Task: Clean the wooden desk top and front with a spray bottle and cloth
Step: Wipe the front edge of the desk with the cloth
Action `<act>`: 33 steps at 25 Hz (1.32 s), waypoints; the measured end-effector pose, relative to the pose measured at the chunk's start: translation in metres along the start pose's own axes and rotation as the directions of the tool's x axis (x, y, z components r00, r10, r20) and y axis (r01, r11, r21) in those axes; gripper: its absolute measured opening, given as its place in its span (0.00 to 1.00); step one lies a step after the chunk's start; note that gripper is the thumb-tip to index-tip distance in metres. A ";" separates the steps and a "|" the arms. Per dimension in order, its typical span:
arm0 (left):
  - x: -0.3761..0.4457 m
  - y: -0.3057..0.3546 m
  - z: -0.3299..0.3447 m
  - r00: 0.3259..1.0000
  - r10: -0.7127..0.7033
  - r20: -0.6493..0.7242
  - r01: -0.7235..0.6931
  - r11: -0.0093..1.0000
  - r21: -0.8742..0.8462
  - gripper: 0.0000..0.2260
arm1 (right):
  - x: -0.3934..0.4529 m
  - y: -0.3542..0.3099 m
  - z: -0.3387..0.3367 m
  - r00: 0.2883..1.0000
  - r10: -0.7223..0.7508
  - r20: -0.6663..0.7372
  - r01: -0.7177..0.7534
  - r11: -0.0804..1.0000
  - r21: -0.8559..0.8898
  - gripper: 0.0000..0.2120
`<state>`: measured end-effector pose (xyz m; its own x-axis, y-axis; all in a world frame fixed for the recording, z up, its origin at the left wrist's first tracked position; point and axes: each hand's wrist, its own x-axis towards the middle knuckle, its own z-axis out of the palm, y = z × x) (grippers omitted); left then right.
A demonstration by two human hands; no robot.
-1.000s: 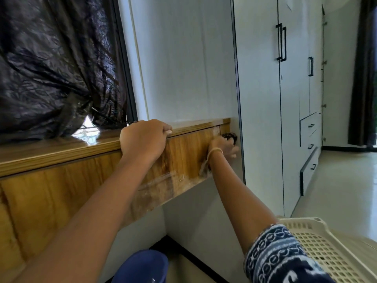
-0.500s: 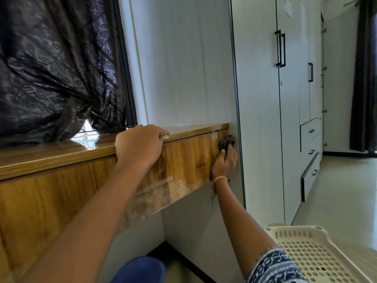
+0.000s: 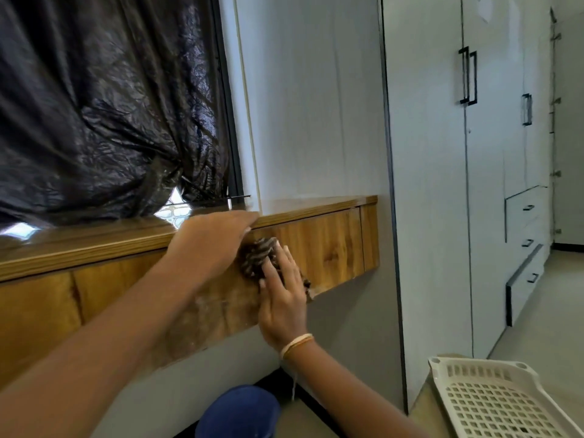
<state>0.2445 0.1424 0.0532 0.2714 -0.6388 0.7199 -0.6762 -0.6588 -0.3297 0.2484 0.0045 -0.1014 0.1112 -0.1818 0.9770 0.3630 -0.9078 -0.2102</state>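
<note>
A wall-mounted wooden desk (image 3: 328, 245) runs from the left edge to the white wardrobe, with a glossy top and a grained front panel. My left hand (image 3: 210, 240) is curled over the desk's front edge, gripping it. My right hand (image 3: 281, 290) presses a dark striped cloth (image 3: 257, 256) flat against the front panel, just right of my left hand. The cloth is partly covered by my fingers. No spray bottle is in view.
A black curtain (image 3: 104, 105) hangs bunched over the window behind the desk. A white wardrobe (image 3: 442, 184) with black handles and drawers stands to the right. A cream plastic basket (image 3: 493, 399) sits at bottom right, and a blue rounded object (image 3: 237, 412) lies below the desk.
My right hand has slid the cloth leftward along the front panel, from the desk's far right end to beside my left hand. My left hand stays on the edge.
</note>
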 end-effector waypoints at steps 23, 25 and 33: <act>-0.169 -0.126 -0.098 0.958 -0.280 -0.060 0.259 0.938 -0.232 0.19 | -0.018 -0.121 0.035 0.944 -0.256 0.210 0.271 0.961 -0.047 0.22; -0.167 -0.126 -0.098 0.956 -0.288 -0.049 0.267 0.929 -0.257 0.19 | -0.001 -0.056 0.010 0.993 0.113 0.025 -0.108 0.984 -0.143 0.19; -0.165 -0.128 -0.100 0.965 -0.261 0.014 0.258 0.940 -0.222 0.24 | -0.054 -0.190 0.061 0.971 0.240 -0.003 -0.240 0.970 -0.032 0.20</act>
<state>0.2181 0.3724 0.0375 0.4483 -0.4499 0.7724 -0.7181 -0.6959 0.0115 0.2293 0.2100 -0.1163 0.1923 -0.3952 0.8982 0.2962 -0.8493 -0.4371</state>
